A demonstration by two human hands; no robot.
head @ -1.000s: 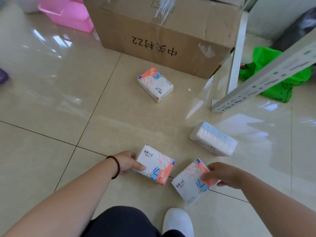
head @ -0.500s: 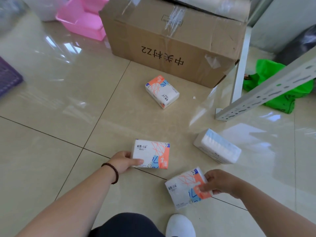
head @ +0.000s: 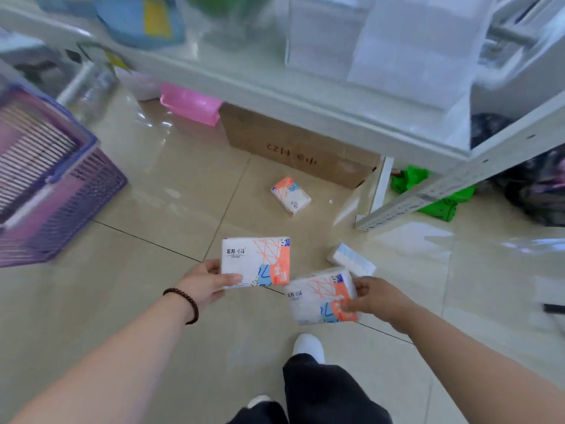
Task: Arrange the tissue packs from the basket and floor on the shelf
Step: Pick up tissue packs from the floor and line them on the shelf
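My left hand point(head: 205, 283) grips a white tissue pack with orange and blue print point(head: 255, 261) by its left end, lifted off the floor. My right hand point(head: 374, 296) holds a second, similar tissue pack point(head: 321, 296) by its right end, lower and to the right. A third printed pack point(head: 290, 194) lies on the tiles farther ahead. A white-and-blue pack point(head: 351, 260) lies on the floor just behind my right hand. The white shelf point(head: 275, 90) spans the top of the view. The purple basket point(head: 46, 185) stands at the left.
A cardboard box point(head: 293, 145) sits under the shelf, with a pink plastic item point(head: 191, 102) to its left. A green bag point(head: 434, 197) and a dark bag point(head: 538, 191) lie past the white shelf leg point(head: 379, 191). White stacks point(head: 397, 41) occupy the shelf.
Both hands have lifted their tissue packs off the floor. The view has risen and tilted up, bringing the shelf and the purple basket into sight.
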